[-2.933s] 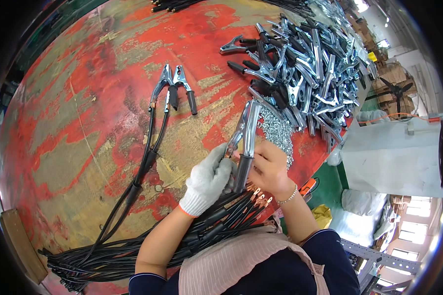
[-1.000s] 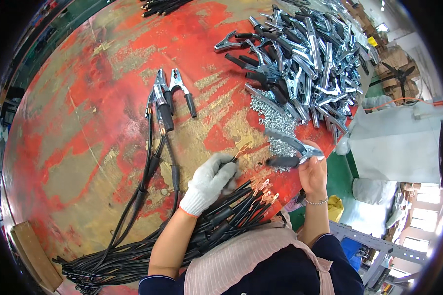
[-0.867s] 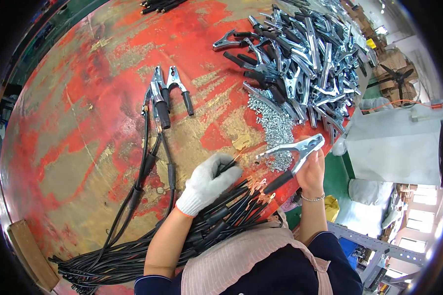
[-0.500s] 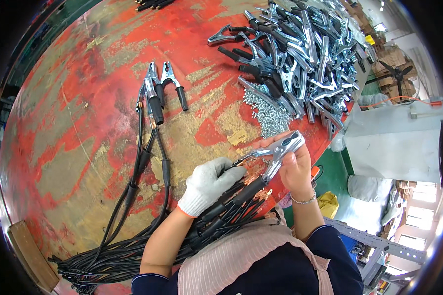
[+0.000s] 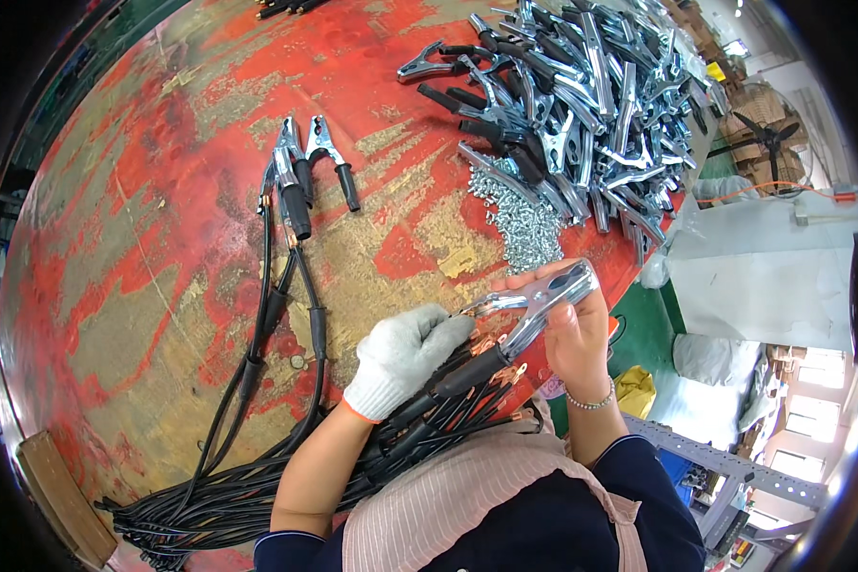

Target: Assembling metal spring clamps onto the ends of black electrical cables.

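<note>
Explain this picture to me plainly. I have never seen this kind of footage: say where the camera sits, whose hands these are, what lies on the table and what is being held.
The camera is worn on a person's head and looks down, so the picture bulges like a fishbowl. Both hands are that person's own. The left hand, in a white glove, grips a black cable by its end. The bare right hand holds a metal clamp. They work over a worn red table. On it lie a heap of metal clamps, a small pile of screws, two clamps already on cables, and a bundle of black cables.

Heap of metal clamps (image 5: 582, 105) — screws (image 5: 524, 224) beside — red table (image 5: 162, 238)
</note>
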Tool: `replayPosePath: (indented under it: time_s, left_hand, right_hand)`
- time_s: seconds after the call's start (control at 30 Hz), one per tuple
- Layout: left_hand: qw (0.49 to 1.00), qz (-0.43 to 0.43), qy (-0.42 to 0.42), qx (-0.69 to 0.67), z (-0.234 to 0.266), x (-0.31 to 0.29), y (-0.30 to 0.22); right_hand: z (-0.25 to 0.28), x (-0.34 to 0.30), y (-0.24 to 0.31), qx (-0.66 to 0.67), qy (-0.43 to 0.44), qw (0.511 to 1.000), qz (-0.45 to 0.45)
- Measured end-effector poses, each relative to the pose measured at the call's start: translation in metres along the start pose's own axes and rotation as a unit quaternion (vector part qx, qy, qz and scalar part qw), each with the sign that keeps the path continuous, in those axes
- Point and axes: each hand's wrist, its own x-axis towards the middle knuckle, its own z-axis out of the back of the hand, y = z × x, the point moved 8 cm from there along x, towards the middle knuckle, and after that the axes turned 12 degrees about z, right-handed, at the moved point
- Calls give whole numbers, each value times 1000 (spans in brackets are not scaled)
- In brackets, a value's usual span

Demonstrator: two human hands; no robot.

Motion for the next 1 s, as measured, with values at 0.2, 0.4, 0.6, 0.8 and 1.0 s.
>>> replayPosePath:
  time_s: [0.2, 0.4, 0.6, 0.8, 1.0]
  left_hand:
    - [978, -173, -84, -78, 3, -8, -18]
    - [996, -53, 31, -72, -2, 5, -14]
    - [939, 41, 73, -333, 1, 19, 10]
    - [944, -5, 62, -323, 1, 20, 12]
    - [988, -48, 14, -149, 3, 4, 2]
  right_hand:
    - [-3, 1, -2, 6, 9, 1000, -4]
    - [30, 41, -38, 42, 16, 997, -68]
    - [42, 83, -68, -599, 124, 777, 147]
    - [34, 89, -85, -686, 159, 699, 125]
    - [14, 58, -78, -162, 109, 979, -65]
